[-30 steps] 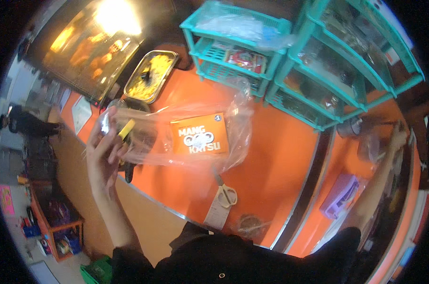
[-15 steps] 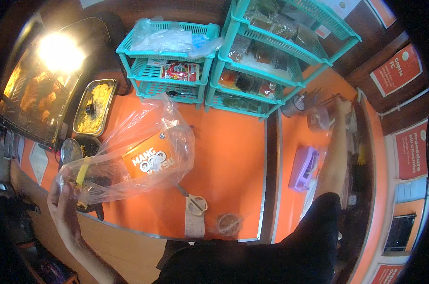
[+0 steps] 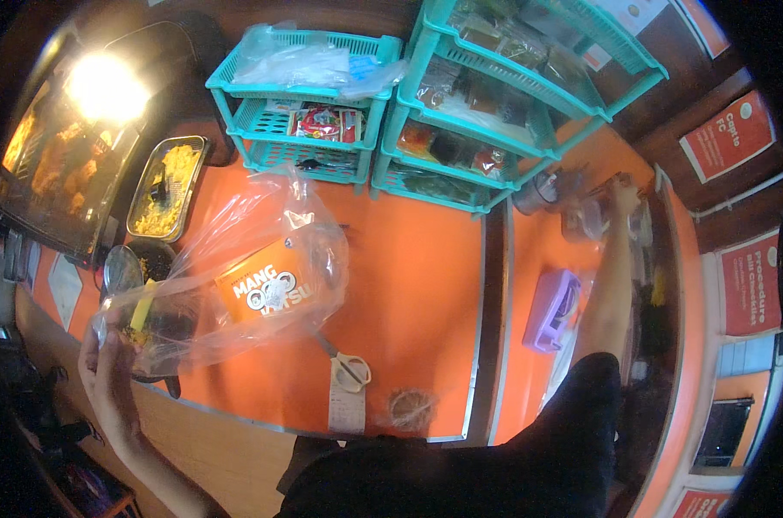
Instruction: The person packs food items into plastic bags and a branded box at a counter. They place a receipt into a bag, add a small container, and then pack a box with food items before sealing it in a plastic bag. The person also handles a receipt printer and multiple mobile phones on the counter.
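My left hand point(image 3: 107, 363) grips the open end of a clear plastic bag point(image 3: 197, 332), which holds an orange printed box point(image 3: 245, 276). Behind that end of the bag sit a dark pan point(image 3: 158, 263) and a yellow strip point(image 3: 143, 306). My right hand point(image 3: 625, 197) is stretched to the back right, beside a cup of thin items point(image 3: 538, 194) and a clear container point(image 3: 581, 220); its fingers are blurred. Beige-handled scissors point(image 3: 350, 371) lie on a paper slip point(image 3: 347, 410) in front of the bag.
Teal racks point(image 3: 443, 116) with packets line the back of the orange counter point(image 3: 417, 285). At left are a lit warmer point(image 3: 55, 173) and a tray of yellow food point(image 3: 167, 186). A purple holder point(image 3: 551, 311) and small crumpled plastic point(image 3: 409, 410) lie on the counter. Posters point(image 3: 724, 138) hang right.
The view has turned rightward since a second ago, bringing the wall posters in. My left hand has lowered with the bag's end; my right arm stays stretched to the back right.
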Action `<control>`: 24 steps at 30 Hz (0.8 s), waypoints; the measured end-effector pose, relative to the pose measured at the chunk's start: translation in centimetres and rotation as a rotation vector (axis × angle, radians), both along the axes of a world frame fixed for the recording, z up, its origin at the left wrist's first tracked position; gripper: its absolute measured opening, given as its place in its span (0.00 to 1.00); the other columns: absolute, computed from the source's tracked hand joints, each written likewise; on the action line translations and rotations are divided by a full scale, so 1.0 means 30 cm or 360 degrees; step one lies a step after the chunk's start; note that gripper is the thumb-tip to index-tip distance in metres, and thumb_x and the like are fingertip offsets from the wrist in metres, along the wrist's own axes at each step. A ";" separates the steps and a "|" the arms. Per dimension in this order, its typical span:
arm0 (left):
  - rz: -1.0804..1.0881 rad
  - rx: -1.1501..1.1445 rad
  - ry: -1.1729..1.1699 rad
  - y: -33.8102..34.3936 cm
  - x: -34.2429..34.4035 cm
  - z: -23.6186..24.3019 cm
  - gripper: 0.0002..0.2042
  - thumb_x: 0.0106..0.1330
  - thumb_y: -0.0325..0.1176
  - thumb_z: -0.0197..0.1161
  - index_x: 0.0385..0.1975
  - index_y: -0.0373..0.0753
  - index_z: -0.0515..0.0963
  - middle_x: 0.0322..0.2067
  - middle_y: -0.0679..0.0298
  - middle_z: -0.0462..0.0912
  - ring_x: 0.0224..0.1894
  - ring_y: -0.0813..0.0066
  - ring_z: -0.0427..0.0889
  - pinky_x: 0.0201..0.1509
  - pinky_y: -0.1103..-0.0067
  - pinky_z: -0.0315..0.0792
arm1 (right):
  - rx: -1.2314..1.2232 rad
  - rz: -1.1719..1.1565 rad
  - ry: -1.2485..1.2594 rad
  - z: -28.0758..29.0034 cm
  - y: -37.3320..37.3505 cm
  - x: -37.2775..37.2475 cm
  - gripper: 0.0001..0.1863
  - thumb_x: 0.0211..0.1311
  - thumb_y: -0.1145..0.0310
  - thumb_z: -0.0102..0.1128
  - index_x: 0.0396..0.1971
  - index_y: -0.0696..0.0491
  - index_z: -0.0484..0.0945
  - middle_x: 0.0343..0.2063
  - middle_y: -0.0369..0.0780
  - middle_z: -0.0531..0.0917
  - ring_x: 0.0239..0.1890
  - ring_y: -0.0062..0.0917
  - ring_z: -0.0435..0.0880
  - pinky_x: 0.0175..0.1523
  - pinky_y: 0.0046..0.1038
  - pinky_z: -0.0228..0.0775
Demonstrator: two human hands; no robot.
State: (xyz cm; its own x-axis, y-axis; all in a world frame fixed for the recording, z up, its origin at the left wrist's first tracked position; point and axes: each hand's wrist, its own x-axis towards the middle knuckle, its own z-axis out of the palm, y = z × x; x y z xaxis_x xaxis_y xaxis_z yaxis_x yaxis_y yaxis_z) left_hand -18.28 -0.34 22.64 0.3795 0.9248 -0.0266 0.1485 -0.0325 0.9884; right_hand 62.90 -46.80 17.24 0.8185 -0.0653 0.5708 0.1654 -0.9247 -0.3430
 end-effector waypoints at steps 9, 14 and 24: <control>0.0052 -0.0020 0.0037 0.009 -0.011 0.002 0.13 0.70 0.35 0.59 0.49 0.36 0.76 0.27 0.75 0.67 0.30 0.88 0.67 0.40 0.86 0.66 | -0.0122 -0.0009 -0.0136 -0.060 -0.030 0.056 0.20 0.53 0.47 0.63 0.35 0.48 0.87 0.34 0.45 0.87 0.40 0.42 0.87 0.46 0.41 0.76; 0.0035 -0.0033 0.0012 0.018 -0.007 -0.003 0.13 0.70 0.36 0.59 0.49 0.35 0.76 0.27 0.74 0.67 0.29 0.88 0.66 0.41 0.85 0.66 | -0.0214 -0.0014 -0.0143 -0.069 -0.058 0.085 0.28 0.53 0.40 0.63 0.36 0.53 0.86 0.33 0.48 0.87 0.40 0.44 0.86 0.47 0.41 0.75; 0.0109 -0.0077 -0.0018 0.037 -0.035 -0.014 0.14 0.71 0.38 0.57 0.50 0.36 0.74 0.36 0.71 0.72 0.35 0.86 0.69 0.43 0.84 0.67 | 0.0602 0.0346 0.0145 -0.062 -0.028 0.054 0.27 0.54 0.44 0.68 0.26 0.58 0.84 0.27 0.42 0.87 0.35 0.26 0.84 0.49 0.28 0.71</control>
